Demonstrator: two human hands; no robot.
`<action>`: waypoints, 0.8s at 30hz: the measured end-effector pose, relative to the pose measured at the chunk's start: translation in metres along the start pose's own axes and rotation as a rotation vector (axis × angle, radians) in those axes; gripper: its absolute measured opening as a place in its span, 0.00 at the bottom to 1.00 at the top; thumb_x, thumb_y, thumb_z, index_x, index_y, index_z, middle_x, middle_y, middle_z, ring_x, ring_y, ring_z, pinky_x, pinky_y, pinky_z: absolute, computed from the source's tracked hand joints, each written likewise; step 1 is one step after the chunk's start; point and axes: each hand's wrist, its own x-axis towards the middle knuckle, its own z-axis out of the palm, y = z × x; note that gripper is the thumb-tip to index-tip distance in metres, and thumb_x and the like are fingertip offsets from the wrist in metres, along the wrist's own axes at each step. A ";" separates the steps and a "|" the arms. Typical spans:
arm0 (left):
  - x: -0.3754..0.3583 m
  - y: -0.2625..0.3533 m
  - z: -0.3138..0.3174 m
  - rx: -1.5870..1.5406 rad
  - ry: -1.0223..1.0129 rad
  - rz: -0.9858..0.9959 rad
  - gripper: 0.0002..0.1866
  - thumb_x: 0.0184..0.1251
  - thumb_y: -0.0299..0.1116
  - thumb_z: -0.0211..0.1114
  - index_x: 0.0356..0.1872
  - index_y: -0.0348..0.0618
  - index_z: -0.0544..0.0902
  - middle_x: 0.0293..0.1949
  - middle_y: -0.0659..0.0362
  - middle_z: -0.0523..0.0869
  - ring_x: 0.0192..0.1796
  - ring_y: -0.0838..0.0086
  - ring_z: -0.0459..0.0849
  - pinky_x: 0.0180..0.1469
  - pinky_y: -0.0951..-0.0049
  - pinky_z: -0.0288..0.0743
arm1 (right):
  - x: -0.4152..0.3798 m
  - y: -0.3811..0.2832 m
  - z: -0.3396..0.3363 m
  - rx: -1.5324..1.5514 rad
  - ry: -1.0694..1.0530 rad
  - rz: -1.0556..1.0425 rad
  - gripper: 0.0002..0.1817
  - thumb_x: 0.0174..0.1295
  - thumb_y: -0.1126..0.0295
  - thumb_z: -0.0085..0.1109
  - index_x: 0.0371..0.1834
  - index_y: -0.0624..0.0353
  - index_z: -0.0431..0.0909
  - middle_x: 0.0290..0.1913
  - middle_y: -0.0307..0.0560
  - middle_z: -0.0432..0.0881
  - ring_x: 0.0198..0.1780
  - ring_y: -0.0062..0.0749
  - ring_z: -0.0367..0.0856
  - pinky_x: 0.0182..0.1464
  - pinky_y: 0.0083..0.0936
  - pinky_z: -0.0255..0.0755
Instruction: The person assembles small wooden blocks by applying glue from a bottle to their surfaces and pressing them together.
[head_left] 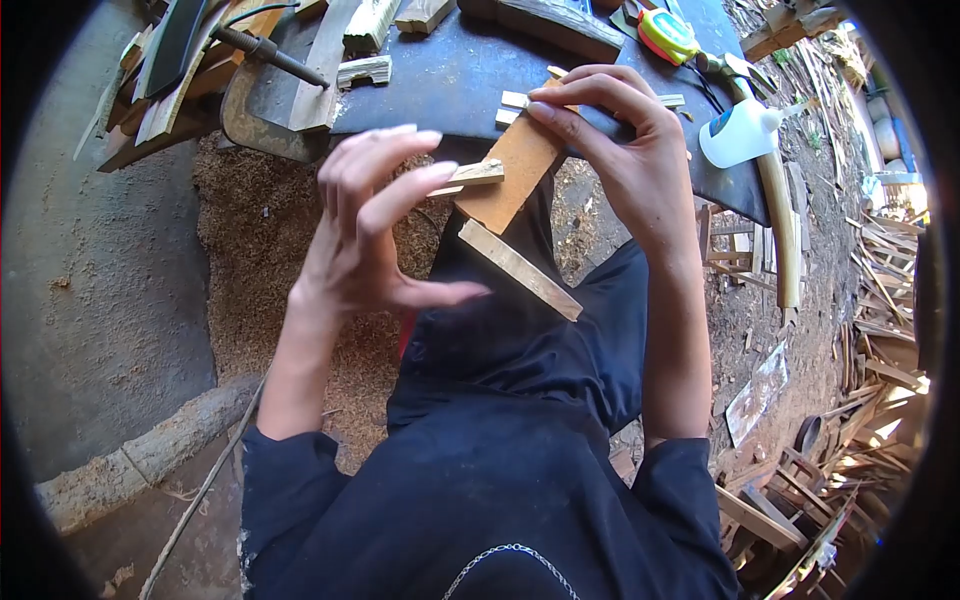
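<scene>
My right hand (pixel 625 125) pinches the far end of a flat brown wooden piece (pixel 515 172) between thumb and fingers, above my lap at the table's near edge. Short pale wood strips (pixel 478 176) stick out from its left side near the lower end. A longer pale strip (pixel 520 270) lies crosswise at that lower end. Small light pieces (pixel 514 107) show beside its upper end, by my right fingertips. My left hand (pixel 365 220) is open, thumb and fingers spread wide, with the index fingertip right at the short strips.
The dark worktable (pixel 420 100) bears wood offcuts (pixel 365 70), a yellow-green tape measure (pixel 668 37) and a white squeeze bottle (pixel 738 137). A long wooden tool handle (pixel 780 220) reaches past its right edge. A metal clamp (pixel 270 52) sits at left. Sawdust (pixel 250 240) and scrap wood (pixel 890 330) cover the ground.
</scene>
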 end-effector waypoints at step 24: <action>0.034 -0.004 0.009 0.115 -0.191 0.287 0.40 0.62 0.45 0.81 0.77 0.57 0.76 0.69 0.59 0.81 0.73 0.62 0.82 0.82 0.48 0.73 | -0.001 -0.002 -0.002 -0.088 -0.026 -0.060 0.10 0.66 0.73 0.79 0.49 0.58 0.96 0.53 0.44 0.89 0.59 0.30 0.87 0.64 0.28 0.80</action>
